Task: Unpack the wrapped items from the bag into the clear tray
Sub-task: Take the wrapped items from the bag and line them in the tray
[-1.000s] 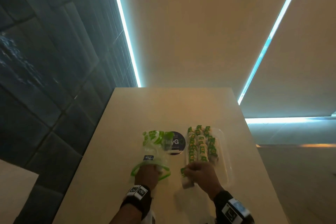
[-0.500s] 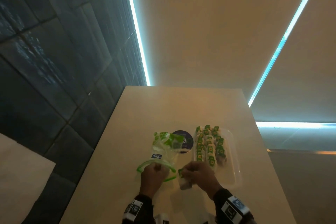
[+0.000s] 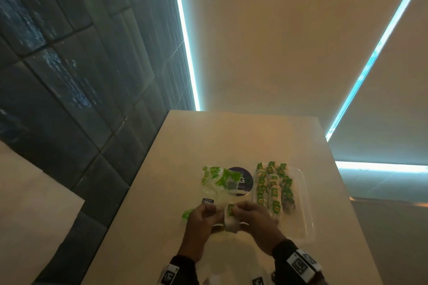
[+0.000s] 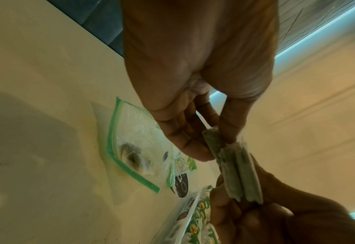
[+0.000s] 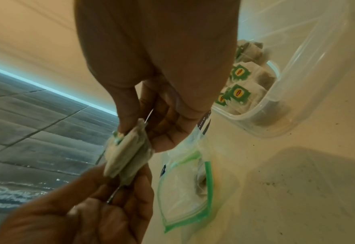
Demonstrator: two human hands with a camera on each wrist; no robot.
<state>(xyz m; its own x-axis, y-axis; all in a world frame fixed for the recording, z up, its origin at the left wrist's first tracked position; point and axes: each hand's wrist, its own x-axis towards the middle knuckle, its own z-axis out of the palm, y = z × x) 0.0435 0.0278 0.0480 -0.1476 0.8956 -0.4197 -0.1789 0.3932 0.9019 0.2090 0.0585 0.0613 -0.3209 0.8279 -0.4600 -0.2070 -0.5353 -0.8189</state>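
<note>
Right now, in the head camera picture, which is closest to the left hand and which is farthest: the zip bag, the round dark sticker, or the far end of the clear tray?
From the left hand:
1. Zip bag, on the table just beyond the hand, its green zip edge right beside it.
2. Round dark sticker, farther back, partly under the bag.
3. Far end of the clear tray, off to the right, farthest.
</note>
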